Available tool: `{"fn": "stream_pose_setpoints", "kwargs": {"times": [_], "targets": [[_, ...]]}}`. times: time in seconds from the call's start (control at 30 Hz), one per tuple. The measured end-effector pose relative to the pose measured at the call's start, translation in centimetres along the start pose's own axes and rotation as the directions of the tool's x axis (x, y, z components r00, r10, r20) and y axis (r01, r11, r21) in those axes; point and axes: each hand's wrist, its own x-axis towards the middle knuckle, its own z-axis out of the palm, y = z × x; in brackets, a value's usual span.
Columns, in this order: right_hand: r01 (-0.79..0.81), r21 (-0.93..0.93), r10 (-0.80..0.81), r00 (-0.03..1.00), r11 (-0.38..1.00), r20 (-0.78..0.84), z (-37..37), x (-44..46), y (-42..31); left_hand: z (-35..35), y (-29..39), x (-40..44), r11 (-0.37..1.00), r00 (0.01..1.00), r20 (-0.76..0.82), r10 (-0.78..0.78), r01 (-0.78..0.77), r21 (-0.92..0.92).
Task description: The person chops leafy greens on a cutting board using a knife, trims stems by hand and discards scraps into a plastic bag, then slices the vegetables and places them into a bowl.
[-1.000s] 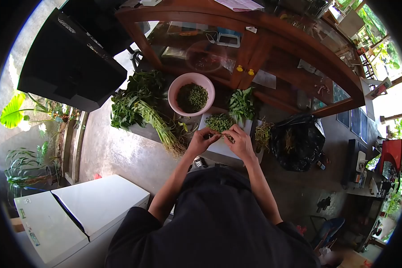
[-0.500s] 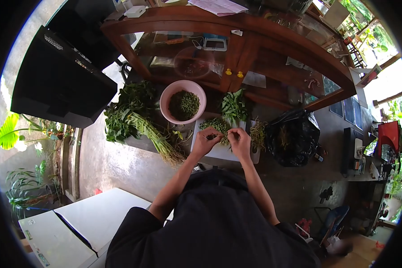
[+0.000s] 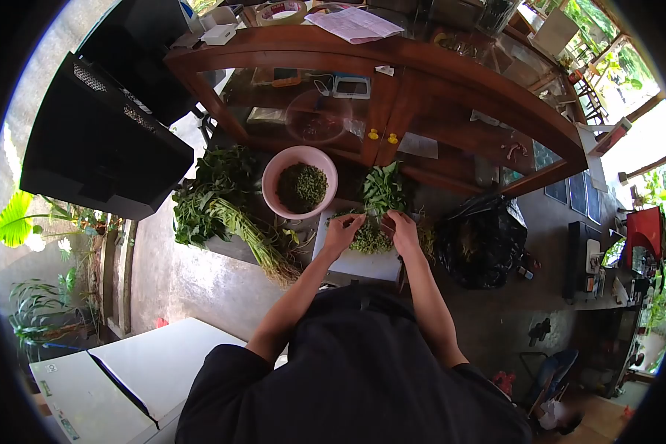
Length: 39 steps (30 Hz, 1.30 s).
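Observation:
My left hand [image 3: 340,232] is at the left side of a pile of small cut green stems [image 3: 370,240], its fingertips bent together; whatever they may hold is too small to make out. My right hand [image 3: 404,232] has its fingers closed at the lower end of a bunch of leafy greens [image 3: 385,189], whose leaves point away from me. Both the pile and the bunch lie on a white board [image 3: 374,263]. Just beyond my left hand stands a pink basin [image 3: 267,182] with cut green pieces [image 3: 303,186] inside.
Left of the basin lies a large bundle of long-stemmed greens [image 3: 233,214], roots toward me. A black plastic bag [image 3: 485,244] sits at the right. Behind everything stands a glass-fronted wooden cabinet [image 3: 385,92]. A white fridge-like box [image 3: 155,362] is at lower left.
My hands have moved slightly apart, uncovering the cut stems between them. My right hand is now at the leafy bunch's stems. The view has tilted a little.

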Motion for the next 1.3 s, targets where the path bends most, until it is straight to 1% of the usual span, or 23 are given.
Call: {"fn": "stream_pose_setpoints", "kwargs": {"times": [0.13,0.2,0.23,0.3,0.43,0.5,0.53,0.6,0.63,0.7,0.73,0.8,0.83,0.9,0.93,1.0,1.03,1.1,1.13,1.17,1.23,1.27,1.3], "targets": [[-0.035,0.121,0.032,0.999,0.992,0.026,-0.2,3.6,0.1,1.5,-3.2,4.2,0.997,0.999,-0.034,0.021,-0.023,-0.068],[-0.089,0.172,0.087,0.996,0.981,0.021,-0.1,5.2,-0.2,2.1,-3.5,5.5,0.978,0.998,0.009,-0.057,0.058,-0.201],[-0.089,0.174,0.087,0.996,0.981,0.018,0.0,5.8,-0.3,2.4,-3.4,5.9,0.978,0.998,0.013,-0.058,0.06,-0.199],[-0.133,0.252,0.13,0.991,0.958,0.03,0.4,7.2,-0.5,3.0,-3.0,6.6,0.915,0.989,0.056,-0.138,0.148,-0.376],[-0.178,0.296,0.167,0.984,0.938,0.063,0.8,8.7,-0.5,3.7,-2.6,7.5,0.895,0.991,0.025,-0.135,0.133,-0.426],[-0.144,0.216,0.157,0.986,0.966,-0.047,1.1,8.7,-0.3,3.8,-2.5,7.6,0.858,0.986,0.019,-0.166,0.154,-0.49],[-0.145,0.216,0.158,0.986,0.966,-0.044,1.1,8.5,-0.2,3.8,-2.4,7.6,0.858,0.986,0.016,-0.165,0.152,-0.49],[-0.03,0.151,0.045,0.994,0.988,-0.097,1.2,7.5,0.0,3.7,-2.1,7.2,0.903,0.995,-0.004,-0.105,0.093,-0.42],[-0.033,0.151,0.049,0.994,0.988,-0.099,1.3,6.8,-0.2,3.6,-1.8,6.9,0.902,0.994,-0.004,-0.108,0.097,-0.42],[-0.004,0.113,0.017,0.994,0.994,-0.108,1.2,5.1,-0.8,3.2,-1.4,6.1,0.957,0.996,-0.079,-0.05,0.025,-0.29],[-0.008,0.115,0.021,0.993,0.993,-0.113,1.0,4.0,-1.0,2.9,-1.6,5.8,0.957,0.996,-0.075,-0.056,0.032,-0.288],[0.016,-0.087,-0.024,0.996,0.996,-0.085,0.3,1.8,-1.6,1.7,-2.1,5.5,0.984,0.996,-0.085,-0.007,-0.008,-0.178],[0.014,-0.087,-0.021,0.996,0.996,-0.086,-0.7,1.1,-1.4,1.0,-2.7,5.3,0.984,0.996,-0.085,-0.01,-0.005,-0.179],[0.013,-0.388,-0.025,0.999,0.922,-0.024,-2.5,-0.5,-0.9,-0.5,-3.9,4.9,0.966,0.994,-0.095,0.055,-0.077,-0.246],[0.009,-0.389,-0.02,0.999,0.921,-0.026,-2.9,-1.3,-0.3,-1.4,-4.0,4.3,0.966,0.994,-0.095,0.05,-0.073,-0.247],[0.039,-0.5,-0.001,0.997,0.865,0.077,-3.6,-3.1,0.6,-2.9,-4.3,3.1,0.896,0.994,-0.08,0.069,-0.097,-0.433],[0.035,-0.501,0.002,0.997,0.865,0.073,-3.5,-3.8,1.0,-3.3,-4.4,2.5,0.896,0.995,-0.078,0.065,-0.092,-0.434],[0.17,-0.592,-0.014,0.966,0.788,0.258,-2.4,-4.9,2.1,-4.1,-4.2,1.4,0.766,0.997,-0.072,-0.01,-0.039,-0.641],[0.247,-0.659,-0.016,0.942,0.711,0.336,-1.6,-5.3,2.5,-4.4,-4.0,0.9,0.732,0.997,-0.068,-0.023,-0.029,-0.681],[0.242,-0.659,-0.01,0.942,0.712,0.335,-0.8,-5.7,3.1,-4.6,-3.9,0.2,0.732,0.997,-0.069,-0.03,-0.025,-0.68],[0.464,-0.704,-0.102,0.864,0.538,0.492,1.3,-6.6,3.5,-4.8,-3.3,-0.9,0.656,0.995,-0.071,-0.069,-0.008,-0.755],[0.54,-0.708,-0.15,0.831,0.455,0.536,2.3,-7.4,3.3,-5.0,-3.3,-1.3,0.656,0.995,-0.071,-0.069,-0.008,-0.755],[0.54,-0.708,-0.15,0.83,0.455,0.537,2.4,-7.2,3.7,-5.1,-3.6,-1.7,0.676,0.994,-0.073,-0.081,0.0,-0.737]]}}
